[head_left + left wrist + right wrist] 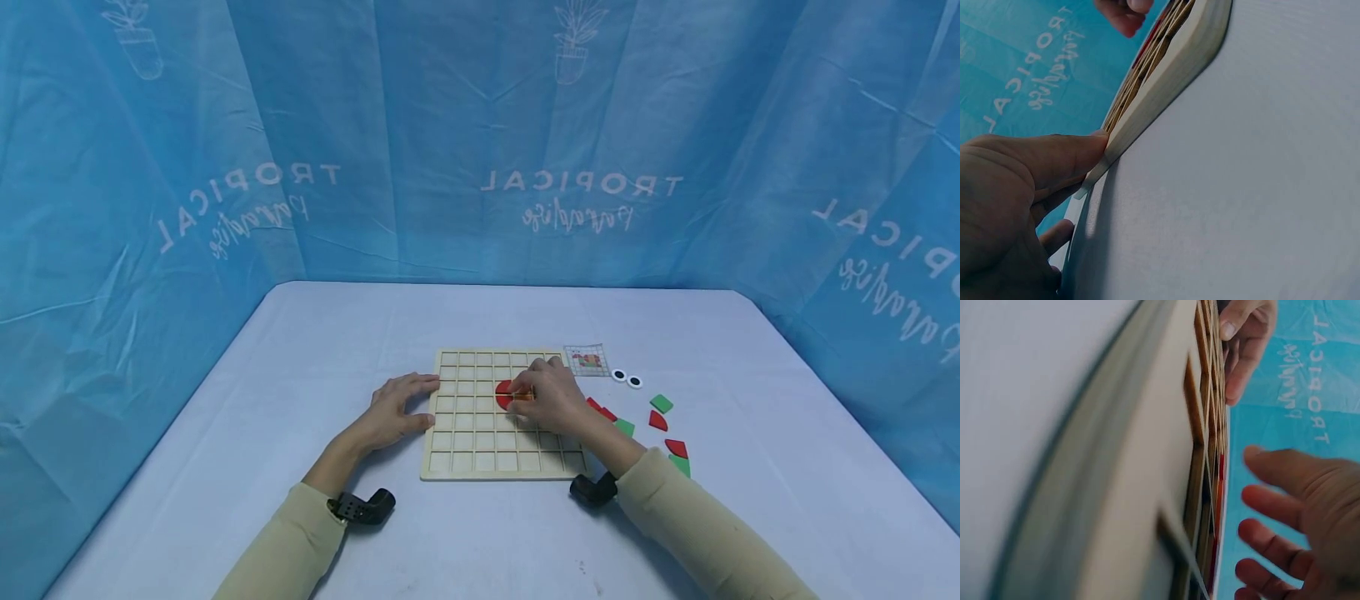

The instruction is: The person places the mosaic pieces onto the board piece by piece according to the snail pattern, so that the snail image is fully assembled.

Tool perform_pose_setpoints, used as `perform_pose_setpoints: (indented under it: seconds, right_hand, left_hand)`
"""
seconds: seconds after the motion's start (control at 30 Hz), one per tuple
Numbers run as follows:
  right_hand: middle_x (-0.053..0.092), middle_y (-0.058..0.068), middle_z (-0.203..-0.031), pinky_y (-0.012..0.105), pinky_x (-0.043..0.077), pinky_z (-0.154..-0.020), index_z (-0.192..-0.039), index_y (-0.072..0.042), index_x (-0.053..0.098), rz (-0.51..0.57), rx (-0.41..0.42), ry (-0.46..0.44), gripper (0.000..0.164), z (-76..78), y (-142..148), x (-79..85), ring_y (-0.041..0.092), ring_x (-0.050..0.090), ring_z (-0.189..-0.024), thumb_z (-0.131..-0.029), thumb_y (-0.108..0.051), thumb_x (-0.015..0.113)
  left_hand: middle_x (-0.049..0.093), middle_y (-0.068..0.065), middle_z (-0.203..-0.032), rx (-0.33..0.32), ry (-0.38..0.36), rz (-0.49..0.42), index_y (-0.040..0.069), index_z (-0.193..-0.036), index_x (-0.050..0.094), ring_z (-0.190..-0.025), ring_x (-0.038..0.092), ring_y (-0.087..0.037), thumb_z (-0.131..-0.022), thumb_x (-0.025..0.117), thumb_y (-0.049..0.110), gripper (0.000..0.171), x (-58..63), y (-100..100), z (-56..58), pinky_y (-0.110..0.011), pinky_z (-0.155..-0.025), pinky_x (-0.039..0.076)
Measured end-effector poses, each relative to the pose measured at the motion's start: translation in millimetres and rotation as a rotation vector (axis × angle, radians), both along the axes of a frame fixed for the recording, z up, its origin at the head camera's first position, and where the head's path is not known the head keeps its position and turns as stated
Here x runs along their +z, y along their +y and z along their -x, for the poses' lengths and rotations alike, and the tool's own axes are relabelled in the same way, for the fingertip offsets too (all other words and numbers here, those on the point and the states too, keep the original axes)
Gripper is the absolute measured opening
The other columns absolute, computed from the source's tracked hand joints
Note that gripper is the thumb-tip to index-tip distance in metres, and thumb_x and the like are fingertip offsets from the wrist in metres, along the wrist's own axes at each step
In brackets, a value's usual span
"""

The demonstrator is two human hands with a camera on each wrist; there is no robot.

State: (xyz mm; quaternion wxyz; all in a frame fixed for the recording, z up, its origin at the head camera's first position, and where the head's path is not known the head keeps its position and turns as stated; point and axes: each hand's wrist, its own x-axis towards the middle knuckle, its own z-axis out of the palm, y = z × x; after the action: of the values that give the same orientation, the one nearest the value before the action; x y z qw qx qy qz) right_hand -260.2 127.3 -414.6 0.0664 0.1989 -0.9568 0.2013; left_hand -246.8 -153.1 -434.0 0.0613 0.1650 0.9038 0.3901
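A square pale wooden grid board (462, 443) lies on the table, with red pieces (501, 395) set in cells near its middle. My left hand (393, 410) rests against the board's left edge. In the left wrist view its straight thumb touches the frame (1166, 78). Over the board, beside the red pieces, hovers my right hand (553, 396), which hides some cells. The right wrist view has that hand's fingers (1272, 503) spread and slightly bent, with nothing visible between them.
A small printed picture card (587, 361) lies at the board's upper right corner. Two black-and-white round pieces (627, 379) are beside it. Farther right are scattered red pieces (657, 421) and green pieces (662, 403). Blue curtains (480, 225) stand around the white table (360, 325).
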Motion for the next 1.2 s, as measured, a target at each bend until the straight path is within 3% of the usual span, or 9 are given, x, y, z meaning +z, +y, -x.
perform_pose_setpoints:
  seconds: [0.33, 0.5, 0.63, 0.9, 1.1, 1.2]
  right_hand:
    - [0.062, 0.002, -0.099, 0.041, 0.041, -0.081, -0.100, -0.018, 0.073, 0.071, -0.081, -0.023, 0.027, -7.8, 38.5, 21.5, 0.022, 0.045, -0.100, -0.076, -0.030, 0.077]
    - [0.063, 0.006, -0.101, 0.045, 0.040, -0.083, -0.101, -0.015, 0.072, 0.070, -0.103, 0.012, 0.029, -16.1, 67.0, 26.6, 0.026, 0.046, -0.101, -0.076, -0.028, 0.078]
    - [0.062, 0.008, -0.102, 0.043, 0.043, -0.079, -0.103, -0.013, 0.072, 0.069, -0.146, -0.016, 0.031, -22.2, 88.6, 27.8, 0.026, 0.045, -0.101, -0.075, -0.026, 0.078]
    - [0.061, 0.009, -0.103, 0.038, 0.044, -0.075, -0.104, -0.014, 0.071, 0.037, -0.224, -0.091, 0.032, -36.7, 121.5, 17.2, 0.027, 0.044, -0.102, -0.075, -0.027, 0.077]
    - [0.062, 0.008, -0.099, 0.026, 0.039, -0.065, -0.103, -0.013, 0.072, 0.004, -0.244, -0.121, 0.034, -44.3, 132.7, 5.2, 0.022, 0.044, -0.091, -0.073, -0.027, 0.079]
    - [0.062, 0.008, -0.096, 0.026, 0.037, -0.063, -0.103, -0.011, 0.072, -0.008, -0.234, -0.128, 0.036, -46.9, 135.8, 1.6, 0.020, 0.044, -0.087, -0.072, -0.028, 0.080]
  left_hand:
    - [0.035, -0.011, -0.151, 0.003, -0.015, -0.004, 0.012, -0.138, 0.048, -0.145, 0.014, -0.036, -0.084, 0.067, 0.021, 0.058, 1.4, 0.8, -1.0, -0.059, -0.115, 0.001]
    - [0.034, -0.012, -0.151, 0.001, -0.009, 0.005, 0.012, -0.139, 0.047, -0.145, 0.014, -0.037, -0.085, 0.067, 0.021, 0.058, 0.6, 0.7, -0.3, -0.059, -0.115, 0.002]
    - [0.034, -0.012, -0.152, -0.001, -0.006, 0.008, 0.012, -0.139, 0.047, -0.145, 0.013, -0.037, -0.085, 0.067, 0.022, 0.058, 0.6, 0.5, -0.3, -0.059, -0.115, 0.003]
    - [0.032, -0.012, -0.153, 0.004, -0.012, 0.010, 0.012, -0.139, 0.047, -0.145, 0.013, -0.036, -0.085, 0.066, 0.024, 0.058, 0.9, 0.5, -0.2, -0.059, -0.115, 0.003]
    - [0.032, -0.012, -0.153, 0.008, -0.009, 0.018, 0.012, -0.139, 0.047, -0.145, 0.013, -0.036, -0.085, 0.066, 0.023, 0.058, 0.4, 0.3, -0.5, -0.060, -0.115, 0.005]
    - [0.033, -0.012, -0.153, 0.002, 0.001, 0.023, 0.012, -0.139, 0.047, -0.145, 0.014, -0.037, -0.085, 0.066, 0.023, 0.058, 0.4, -0.1, -0.5, -0.061, -0.115, 0.005]
